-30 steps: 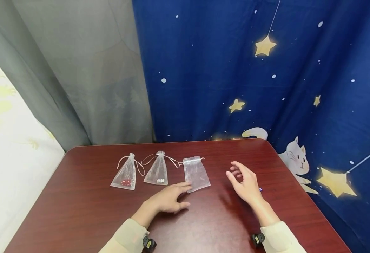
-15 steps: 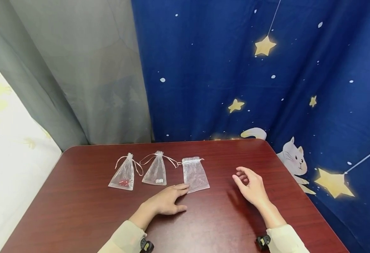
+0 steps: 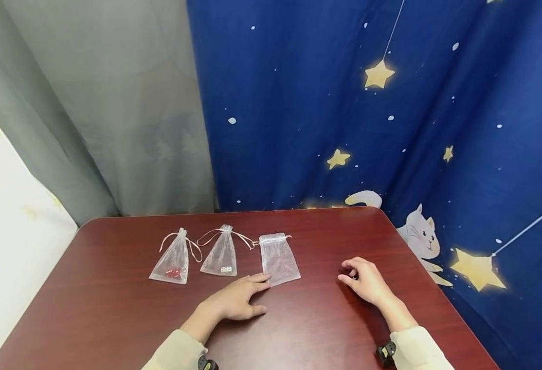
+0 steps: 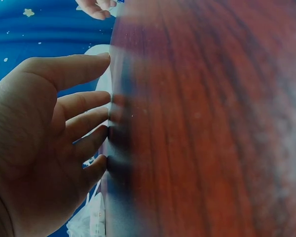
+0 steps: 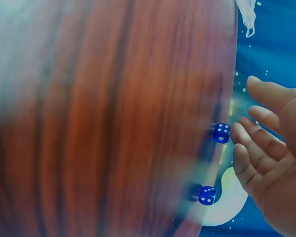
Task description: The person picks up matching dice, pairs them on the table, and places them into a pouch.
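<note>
My left hand (image 3: 238, 299) rests on the table with its fingers extended; its fingertips touch, or nearly touch, the near left corner of a flat white drawstring mesh bag (image 3: 281, 259). In the left wrist view, the left hand (image 4: 54, 123) holds nothing. On the right, my right hand (image 3: 368, 282) hovers low with loosely bent fingers. The right wrist view has two blue dice, one die (image 5: 222, 133) right at the fingertips of the right hand (image 5: 271, 143) and another die (image 5: 207, 195) a little apart. From the head view, the right hand mostly hides these dice.
Two more mesh bags lie left of the flat one: one bag (image 3: 177, 257) contains red dice (image 3: 173, 273), the other bag (image 3: 221, 254) white dice (image 3: 226, 270). Their cords spread over the reddish-brown table (image 3: 90, 288). A blue star-patterned curtain (image 3: 289, 103) hangs behind.
My right hand has moved slightly rightward and down toward the table, over the blue dice. My left hand keeps its place by the flat bag. The head view has shifted a little.
</note>
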